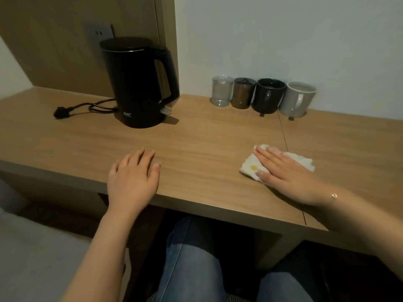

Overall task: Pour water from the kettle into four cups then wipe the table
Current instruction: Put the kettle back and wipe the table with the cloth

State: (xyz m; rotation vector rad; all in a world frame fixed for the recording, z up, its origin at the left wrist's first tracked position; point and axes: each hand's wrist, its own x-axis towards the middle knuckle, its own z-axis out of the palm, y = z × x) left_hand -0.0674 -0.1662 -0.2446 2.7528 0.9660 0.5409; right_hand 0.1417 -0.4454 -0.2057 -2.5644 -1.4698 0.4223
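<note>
head view: the right hand (pixel 290 177) lies flat on a small white cloth (pixel 250 165) at the right of the wooden surface (pixel 196 138), fingers (pixel 265 154) straight and pressing down, not curled round it. the left hand (pixel 133 177) rests near the front edge, fingers relaxed and spread, holding nothing. the black kettle (pixel 137 83) stands upright at the back left, lid down, handle turned to the right, its cord (pixel 87 106) loose on the surface beside it. four cups (pixel 262 95) stand in a close row against the wall, well apart from the cloth: a clear glass, a brown one, a dark mug, a grey mug. liquid seems to show in them, so the pouring looks done and the wiping is the step in hand.

the cloth looks soft, thin and light, with a yellowish mark near one corner; it will bunch or fold if pushed by an edge, so a flat palm over its middle with even pressure suits it best. the surface looks smooth, so the cloth should slide easily. near the cups the sweep wants care: they look breakable and full, and a knock could spill them. no spill is plain to see on the surface.
</note>
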